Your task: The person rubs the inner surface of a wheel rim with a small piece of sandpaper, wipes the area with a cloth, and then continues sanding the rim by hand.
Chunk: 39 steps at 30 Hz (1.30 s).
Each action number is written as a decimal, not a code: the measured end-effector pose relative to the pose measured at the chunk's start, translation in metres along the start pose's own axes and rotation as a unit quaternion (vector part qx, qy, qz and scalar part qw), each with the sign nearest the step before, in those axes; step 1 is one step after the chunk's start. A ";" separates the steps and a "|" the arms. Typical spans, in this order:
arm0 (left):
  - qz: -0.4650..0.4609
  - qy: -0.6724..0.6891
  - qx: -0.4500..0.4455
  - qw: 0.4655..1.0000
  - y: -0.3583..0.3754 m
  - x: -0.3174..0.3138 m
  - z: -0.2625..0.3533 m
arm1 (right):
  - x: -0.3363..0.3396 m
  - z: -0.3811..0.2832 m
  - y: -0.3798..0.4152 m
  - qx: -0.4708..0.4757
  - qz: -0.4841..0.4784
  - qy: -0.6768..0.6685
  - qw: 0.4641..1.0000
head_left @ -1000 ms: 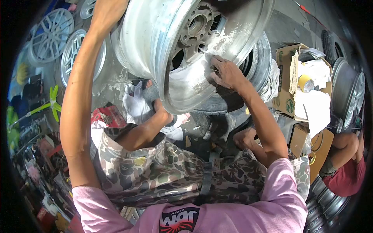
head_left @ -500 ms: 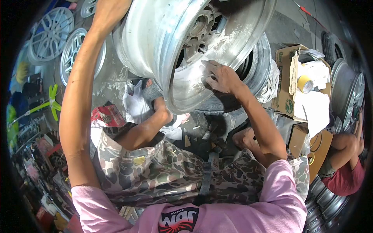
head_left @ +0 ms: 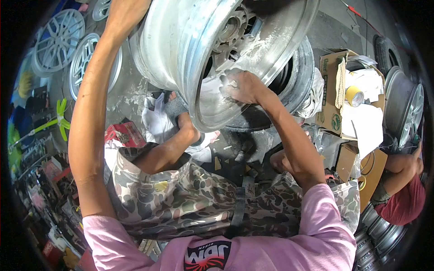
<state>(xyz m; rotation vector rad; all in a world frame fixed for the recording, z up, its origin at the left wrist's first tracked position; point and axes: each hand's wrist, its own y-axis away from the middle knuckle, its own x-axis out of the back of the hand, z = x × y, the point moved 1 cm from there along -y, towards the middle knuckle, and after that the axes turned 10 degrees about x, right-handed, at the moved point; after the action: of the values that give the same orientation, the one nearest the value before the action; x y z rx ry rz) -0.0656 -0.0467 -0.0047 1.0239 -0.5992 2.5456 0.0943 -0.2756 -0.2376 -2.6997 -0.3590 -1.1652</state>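
Observation:
A large silver-grey alloy wheel rim (head_left: pixel 169 49) leans tilted in front of me, its hollow inner side facing right. White dusty patches mark the inside of its barrel. At the top edge of the view my left hand (head_left: pixel 128 16) grips the rim's far left edge; the fingertips are out of sight. Inside the barrel, my right hand (head_left: pixel 244 86) presses against the lower inner wall with bent fingers. Grey dust covers those fingertips, and whatever they may hold cannot be made out. Under the rim lies a dusty tyre (head_left: pixel 305 67).
Spoked wheels (head_left: pixel 58 40) lie at the left. A cardboard box (head_left: pixel 332 95) with papers and a yellow tape roll (head_left: pixel 355 96) stands right. Another person (head_left: pixel 400 198) sits at far right near a wheel (head_left: pixel 404 104). White cloth (head_left: pixel 156 119) lies by my foot.
My right hand has moved left and slightly up along the inner wall, its fingers more bent. The rim has shifted slightly left; my left hand stays on it.

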 end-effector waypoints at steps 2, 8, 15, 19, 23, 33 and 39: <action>0.003 0.003 -0.001 1.000 0.001 0.000 0.001 | 0.007 -0.010 0.002 0.003 0.003 -0.203 0.979; 0.028 -0.032 -0.004 0.999 0.009 -0.001 0.004 | 0.030 0.033 0.035 -0.200 0.160 -0.425 0.868; 0.004 -0.004 0.001 1.000 -0.001 0.002 -0.005 | 0.023 0.051 0.044 -0.020 0.170 -0.005 0.985; -0.007 0.018 0.020 1.000 0.002 -0.002 0.001 | 0.013 0.041 0.028 -0.067 0.178 0.039 0.981; -0.001 0.011 0.017 1.000 0.006 -0.002 0.009 | -0.004 0.052 0.027 -0.056 0.104 0.130 0.984; 0.035 -0.019 -0.042 0.998 0.017 -0.005 0.023 | -0.027 0.018 0.023 -0.038 0.070 0.225 0.971; 0.034 -0.028 -0.035 0.998 0.019 -0.005 0.027 | -0.037 0.027 0.014 -0.059 0.204 0.193 0.958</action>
<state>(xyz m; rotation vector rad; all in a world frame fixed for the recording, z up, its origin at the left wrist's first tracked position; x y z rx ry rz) -0.0555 -0.0766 0.0047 1.0700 -0.7441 2.5425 0.0925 -0.2878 -0.2836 -2.3856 0.3189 -1.5636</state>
